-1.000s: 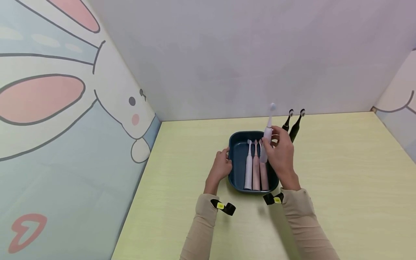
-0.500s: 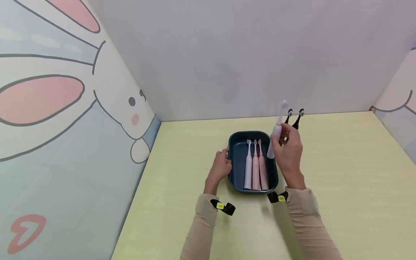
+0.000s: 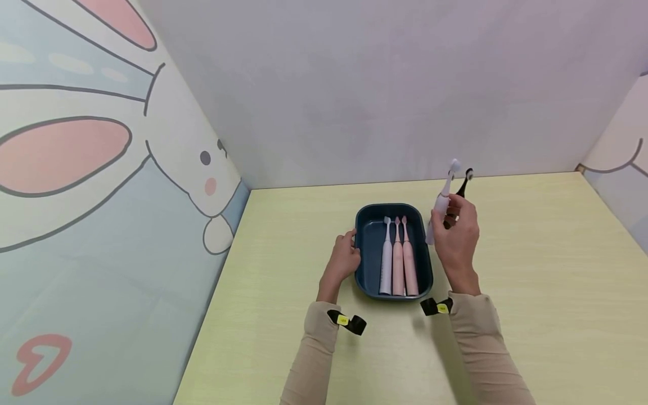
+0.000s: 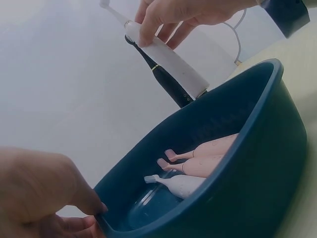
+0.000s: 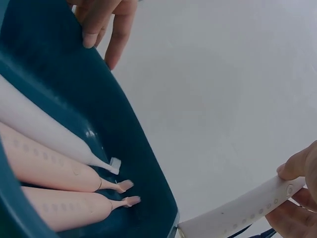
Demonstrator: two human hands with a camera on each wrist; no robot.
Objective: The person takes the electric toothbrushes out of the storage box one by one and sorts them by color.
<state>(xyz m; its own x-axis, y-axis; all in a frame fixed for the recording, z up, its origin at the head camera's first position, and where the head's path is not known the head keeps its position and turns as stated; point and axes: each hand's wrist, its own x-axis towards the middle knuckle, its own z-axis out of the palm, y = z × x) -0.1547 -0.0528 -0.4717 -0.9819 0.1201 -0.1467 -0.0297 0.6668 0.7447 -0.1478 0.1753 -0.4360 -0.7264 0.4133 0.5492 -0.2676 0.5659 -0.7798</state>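
The right hand (image 3: 457, 233) was clamped around a white electric toothbrush (image 3: 441, 206), held upright in the air just off the right rim of the dark blue tray (image 3: 367, 225). The left hand (image 3: 345, 260) lay against the tray's left rim with its fingers curled over the edge. From the head view the tray's three toothbrushes, one white (image 3: 387, 260) and two pink (image 3: 399, 260), lay side by side, heads pointing away from the person. The left wrist view showed what the head view half hid: a black toothbrush (image 4: 166, 80) standing behind the held one, its lower part covered by the tray wall. The right wrist view showed the row of dots along the held handle (image 5: 247, 206). The pale green tabletop (image 3: 531, 270) stretched to the right of the right hand, and a rabbit-painted wall (image 3: 101, 169) stood to the left of the left hand.
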